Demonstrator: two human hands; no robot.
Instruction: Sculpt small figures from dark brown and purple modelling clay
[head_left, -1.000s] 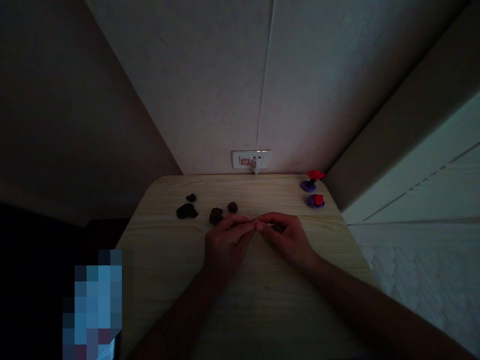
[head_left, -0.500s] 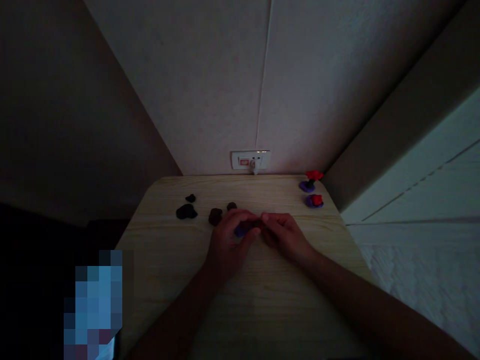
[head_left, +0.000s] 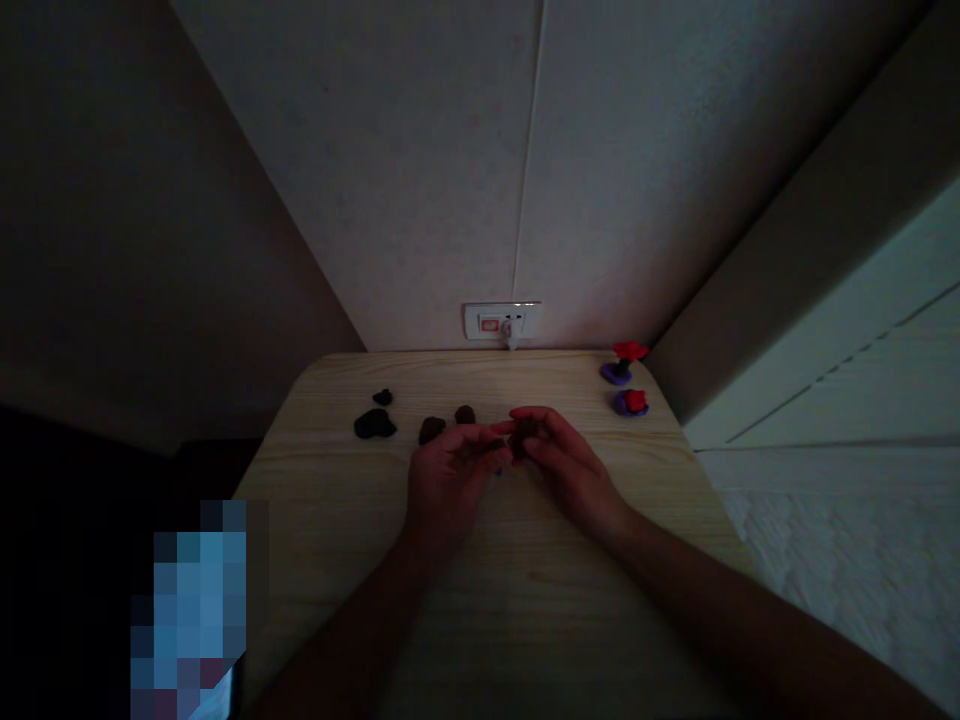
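My right hand (head_left: 566, 460) is closed round a dark brown lump of modelling clay (head_left: 522, 440), held just above the table. Close against it on the left, my left hand (head_left: 450, 480) pinches a small dark brown bit that looks like the same clay. A speck of purple (head_left: 499, 471) shows below the left fingertips; the rest of it is hidden. Beyond my left hand lie two brown clay lumps, the larger one (head_left: 432, 430) partly covered by the hand and the smaller one (head_left: 465, 414) behind. The light is dim, so finger details are faint.
Two black clay pieces, one large (head_left: 374, 424) and one small (head_left: 383, 397), lie on the left of the wooden table (head_left: 510, 620). At the back right are a red flower on a purple base (head_left: 630, 351) and a red-and-purple piece (head_left: 635, 402). A wall socket (head_left: 502, 321) holds a plug.
My hands have shifted apart slightly, and the brown lump now shows in my right fingers. A purple piece seen under my left hand half a second ago is mostly covered now.
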